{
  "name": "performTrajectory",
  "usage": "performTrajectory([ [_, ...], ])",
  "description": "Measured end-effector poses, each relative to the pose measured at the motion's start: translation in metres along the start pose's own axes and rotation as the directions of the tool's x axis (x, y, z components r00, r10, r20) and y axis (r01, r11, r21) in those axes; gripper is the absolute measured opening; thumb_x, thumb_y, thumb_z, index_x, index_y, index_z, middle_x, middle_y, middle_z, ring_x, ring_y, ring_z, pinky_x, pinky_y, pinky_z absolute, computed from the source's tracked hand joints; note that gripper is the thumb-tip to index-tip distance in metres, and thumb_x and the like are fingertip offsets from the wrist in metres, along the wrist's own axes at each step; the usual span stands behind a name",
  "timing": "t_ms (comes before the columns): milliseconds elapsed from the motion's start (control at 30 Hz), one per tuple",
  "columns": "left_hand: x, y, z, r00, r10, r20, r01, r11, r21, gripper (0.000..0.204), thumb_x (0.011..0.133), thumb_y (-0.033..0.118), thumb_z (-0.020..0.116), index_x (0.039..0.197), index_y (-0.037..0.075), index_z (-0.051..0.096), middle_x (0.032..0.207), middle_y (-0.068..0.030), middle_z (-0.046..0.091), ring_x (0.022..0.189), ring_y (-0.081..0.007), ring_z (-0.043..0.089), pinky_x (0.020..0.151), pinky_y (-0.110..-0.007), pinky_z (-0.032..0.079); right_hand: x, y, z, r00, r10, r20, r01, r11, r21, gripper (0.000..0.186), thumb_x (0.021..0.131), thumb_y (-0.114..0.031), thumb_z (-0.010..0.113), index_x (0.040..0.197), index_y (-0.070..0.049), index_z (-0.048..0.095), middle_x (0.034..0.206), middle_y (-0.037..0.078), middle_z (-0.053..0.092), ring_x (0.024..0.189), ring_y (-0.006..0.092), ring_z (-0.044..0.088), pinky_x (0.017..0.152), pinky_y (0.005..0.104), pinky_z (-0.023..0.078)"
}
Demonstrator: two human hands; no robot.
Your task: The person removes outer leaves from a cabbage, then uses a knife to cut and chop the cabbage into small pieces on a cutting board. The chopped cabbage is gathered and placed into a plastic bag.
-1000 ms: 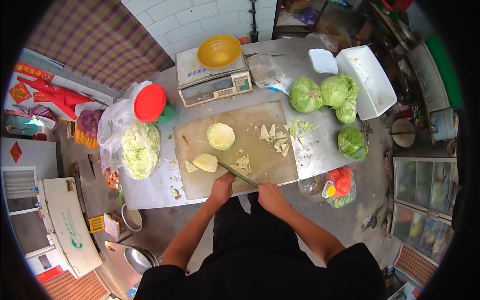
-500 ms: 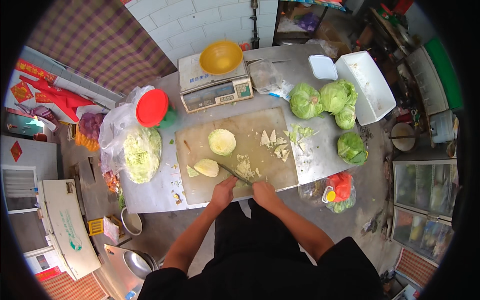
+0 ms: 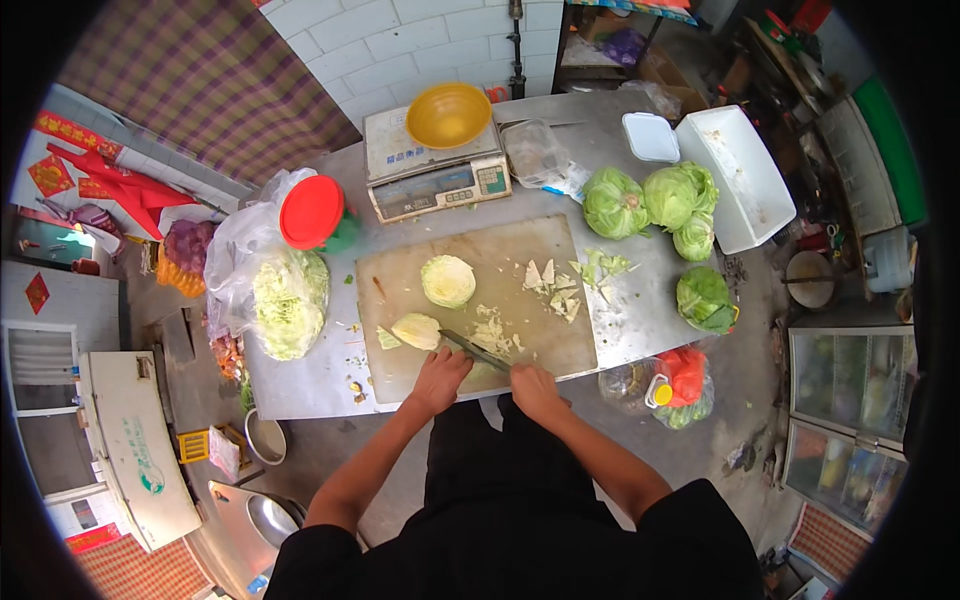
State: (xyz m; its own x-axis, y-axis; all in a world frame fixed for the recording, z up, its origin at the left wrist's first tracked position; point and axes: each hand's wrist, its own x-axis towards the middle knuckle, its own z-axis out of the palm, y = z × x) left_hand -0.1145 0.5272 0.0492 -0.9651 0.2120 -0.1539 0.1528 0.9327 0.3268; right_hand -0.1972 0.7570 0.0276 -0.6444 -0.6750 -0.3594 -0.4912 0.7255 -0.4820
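My right hand (image 3: 536, 388) is closed round the handle of a kitchen knife (image 3: 474, 350). The blade points up and left over the cutting board (image 3: 480, 240), its tip beside a cut cabbage wedge (image 3: 416, 331). Just on the near side of the blade, my left hand (image 3: 442, 378) has its fingers forward and slightly apart, with nothing visible in them. A halved cabbage (image 3: 447, 281) lies farther back on the board. Shredded cabbage (image 3: 490, 335) sits beyond the blade, and cut white core pieces (image 3: 552, 285) lie at the right.
Several whole cabbages (image 3: 614, 203) and a white bin (image 3: 735, 180) stand at the right. Behind the board is a scale (image 3: 437, 182) with a yellow bowl (image 3: 449, 115). A bag of cabbage (image 3: 288, 305) and a red-lidded tub (image 3: 312, 212) are at the left.
My left hand has moved slightly up and left along the blade, toward the cabbage wedge. The right hand still holds the knife, nearly in place. The view has shifted a little.
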Motion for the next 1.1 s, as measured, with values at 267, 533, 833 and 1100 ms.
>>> performTrajectory([
  [267, 0.012, -0.027, 0.02, 0.971, 0.052, 0.232, -0.064, 0.997, 0.044, 0.056, 0.069, -0.003, 0.071, 0.125, 0.001, 0.063, 0.119, -0.0114, 0.065, 0.107, -0.0335, 0.062, 0.084, -0.043, 0.058, -0.009, 0.003, -0.005, 0.995, -0.097, -0.031, 0.098, 0.995, 0.024, 0.01, 0.083, 0.001, 0.058, 0.09, 0.004, 0.064, 0.083, 0.027, 0.07, 0.08, 0.0461, 0.071, 0.072, 0.0548, 0.057],
  [533, 0.015, -0.026, 0.014, 0.957, 0.055, 0.285, -0.07, 0.997, 0.043, 0.057, 0.072, -0.003, 0.068, 0.128, -0.002, 0.061, 0.126, -0.013, 0.064, 0.108, -0.0346, 0.062, 0.084, -0.041, 0.06, 0.005, 0.001, -0.013, 0.992, -0.114, 0.046, 0.114, 0.993, 0.002, 0.011, 0.081, -0.001, 0.065, 0.09, 0.003, 0.068, 0.093, 0.028, 0.072, 0.088, 0.0426, 0.074, 0.076, 0.0507, 0.06],
  [833, 0.002, -0.032, 0.02, 0.964, 0.052, 0.261, -0.06, 0.998, 0.021, 0.068, 0.071, -0.003, 0.069, 0.138, -0.003, 0.056, 0.138, -0.0151, 0.06, 0.11, -0.0353, 0.061, 0.086, -0.042, 0.06, 0.012, -0.002, -0.014, 0.99, -0.127, 0.069, 0.126, 0.992, 0.021, 0.015, 0.081, 0.0, 0.061, 0.093, 0.004, 0.068, 0.086, 0.026, 0.071, 0.085, 0.0443, 0.071, 0.075, 0.0535, 0.058],
  [1100, -0.006, -0.034, 0.026, 0.979, 0.03, 0.202, -0.019, 0.998, -0.059, 0.076, 0.067, -0.001, 0.073, 0.141, -0.002, 0.053, 0.146, -0.0189, 0.056, 0.114, -0.0368, 0.06, 0.093, -0.044, 0.057, 0.025, 0.004, -0.012, 0.97, -0.236, 0.059, 0.236, 0.972, 0.011, 0.013, 0.08, -0.002, 0.063, 0.091, 0.004, 0.068, 0.085, 0.025, 0.071, 0.083, 0.0433, 0.072, 0.072, 0.0522, 0.058],
])
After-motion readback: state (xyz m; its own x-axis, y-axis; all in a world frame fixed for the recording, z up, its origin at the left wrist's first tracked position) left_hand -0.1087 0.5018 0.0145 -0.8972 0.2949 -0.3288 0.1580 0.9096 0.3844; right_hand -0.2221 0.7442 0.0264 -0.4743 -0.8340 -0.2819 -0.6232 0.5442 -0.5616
